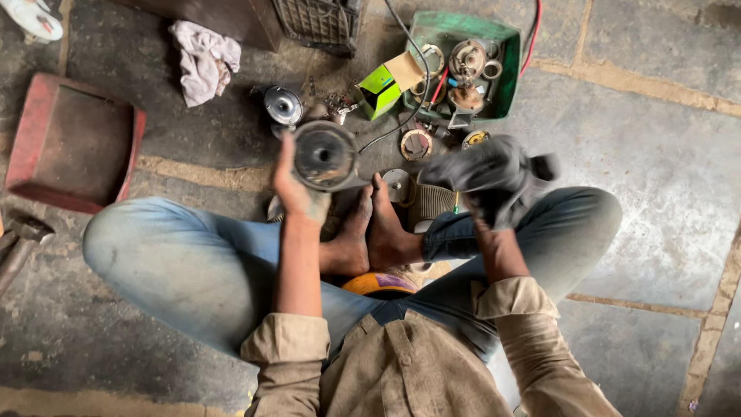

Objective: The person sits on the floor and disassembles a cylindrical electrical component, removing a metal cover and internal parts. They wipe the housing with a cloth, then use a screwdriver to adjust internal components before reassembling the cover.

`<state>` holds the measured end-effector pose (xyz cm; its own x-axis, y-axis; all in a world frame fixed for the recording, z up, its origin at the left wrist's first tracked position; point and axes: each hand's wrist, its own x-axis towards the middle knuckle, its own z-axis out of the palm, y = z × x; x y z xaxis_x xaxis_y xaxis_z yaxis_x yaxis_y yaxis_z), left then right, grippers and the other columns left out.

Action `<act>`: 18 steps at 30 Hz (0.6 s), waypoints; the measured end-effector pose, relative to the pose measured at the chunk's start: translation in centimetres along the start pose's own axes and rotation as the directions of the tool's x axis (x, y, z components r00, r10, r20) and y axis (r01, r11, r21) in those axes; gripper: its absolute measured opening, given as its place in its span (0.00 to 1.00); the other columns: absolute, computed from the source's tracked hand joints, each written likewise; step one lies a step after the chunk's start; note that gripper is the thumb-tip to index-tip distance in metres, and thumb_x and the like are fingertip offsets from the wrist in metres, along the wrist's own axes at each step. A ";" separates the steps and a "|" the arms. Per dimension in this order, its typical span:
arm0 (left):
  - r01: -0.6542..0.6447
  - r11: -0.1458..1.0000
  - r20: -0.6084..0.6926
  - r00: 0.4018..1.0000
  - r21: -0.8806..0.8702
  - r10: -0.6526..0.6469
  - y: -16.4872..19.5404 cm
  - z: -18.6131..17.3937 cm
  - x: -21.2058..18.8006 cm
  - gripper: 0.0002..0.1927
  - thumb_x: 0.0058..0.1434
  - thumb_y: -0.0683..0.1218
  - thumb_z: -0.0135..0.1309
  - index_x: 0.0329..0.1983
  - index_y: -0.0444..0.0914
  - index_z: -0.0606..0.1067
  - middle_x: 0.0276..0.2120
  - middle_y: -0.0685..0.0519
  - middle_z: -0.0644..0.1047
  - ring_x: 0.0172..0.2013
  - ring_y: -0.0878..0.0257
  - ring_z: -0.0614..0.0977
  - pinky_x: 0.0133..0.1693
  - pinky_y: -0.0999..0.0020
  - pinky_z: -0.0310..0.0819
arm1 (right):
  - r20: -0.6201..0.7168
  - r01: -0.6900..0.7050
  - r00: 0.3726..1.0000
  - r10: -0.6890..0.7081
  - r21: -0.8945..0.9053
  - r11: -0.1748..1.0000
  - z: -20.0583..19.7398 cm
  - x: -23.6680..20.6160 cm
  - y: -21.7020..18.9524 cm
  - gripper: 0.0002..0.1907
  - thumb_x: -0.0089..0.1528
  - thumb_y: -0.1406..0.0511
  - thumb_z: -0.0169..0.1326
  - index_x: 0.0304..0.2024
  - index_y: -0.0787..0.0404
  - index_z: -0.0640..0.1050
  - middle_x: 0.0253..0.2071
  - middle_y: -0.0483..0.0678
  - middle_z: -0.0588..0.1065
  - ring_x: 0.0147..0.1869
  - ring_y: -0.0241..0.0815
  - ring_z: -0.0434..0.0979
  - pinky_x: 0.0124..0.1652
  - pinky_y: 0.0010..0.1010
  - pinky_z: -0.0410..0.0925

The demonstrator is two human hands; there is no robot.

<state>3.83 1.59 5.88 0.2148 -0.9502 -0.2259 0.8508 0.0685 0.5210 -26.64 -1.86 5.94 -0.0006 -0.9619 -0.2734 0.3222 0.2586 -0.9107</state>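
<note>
Item: round metal part (325, 155), cup-shaped, dark and greasy inside with a small hole at its centre. Held up in the left hand (297, 189) above the crossed bare feet (369, 232), open face toward the camera; fingers wrapped around its rim, thumb up along the left edge.

Item: dark grey rag (488, 176), bunched and blurred. Gripped in the right hand (485, 212), which is mostly buried in the cloth; fingers cannot be told apart. Rag sits near the metal part, not touching it.

Condition: the inside of the part looks still grimy, so wiping appears barely started or not yet done for this piece.

Surroundings: green tray (505, 93) ahead, holding rings and rusty round pieces; a shiny disc (282, 104) and a small green-and-black box (378, 89) just beside it; loose rings (416, 144) on the stone floor (656, 154). These other pieces look equally unwiped. Pale cloth (202, 58) and red tray (73, 139) lie well apart to the left.
</note>
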 end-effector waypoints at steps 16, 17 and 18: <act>0.161 0.985 0.084 0.983 0.057 -0.165 0.4 0.4 -0.2 0.28 0.75 0.57 0.43 0.62 0.29 0.73 0.55 0.39 0.79 0.52 0.54 0.83 0.57 0.58 0.78 | 0.014 0.001 1.000 -0.001 -0.021 1.000 1.4 -1.3 1.0 0.18 0.64 0.59 0.51 0.51 0.64 0.77 0.48 0.58 0.78 0.49 0.55 0.77 0.51 0.41 0.68; 0.183 0.981 0.100 0.977 0.059 -0.188 0.4 0.5 -0.3 0.28 0.75 0.57 0.42 0.63 0.29 0.73 0.55 0.39 0.79 0.52 0.54 0.83 0.57 0.58 0.77 | 0.013 -0.005 1.000 0.006 -0.043 0.999 1.5 -1.7 1.1 0.18 0.64 0.60 0.51 0.51 0.64 0.77 0.48 0.58 0.78 0.49 0.54 0.77 0.51 0.41 0.68; 0.187 0.981 0.079 0.979 0.046 -0.190 0.4 0.5 -0.4 0.28 0.75 0.57 0.42 0.62 0.29 0.73 0.55 0.39 0.79 0.52 0.54 0.83 0.56 0.59 0.77 | 0.003 -0.016 1.000 0.016 -0.050 0.999 1.6 -1.8 1.2 0.17 0.64 0.60 0.51 0.51 0.64 0.77 0.48 0.58 0.78 0.49 0.54 0.77 0.51 0.41 0.68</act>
<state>3.82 1.82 6.55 0.0104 -0.9668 -0.2552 0.8532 -0.1245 0.5064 -24.72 0.07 5.83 0.0074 -0.9580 -0.2868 0.2744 0.2777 -0.9206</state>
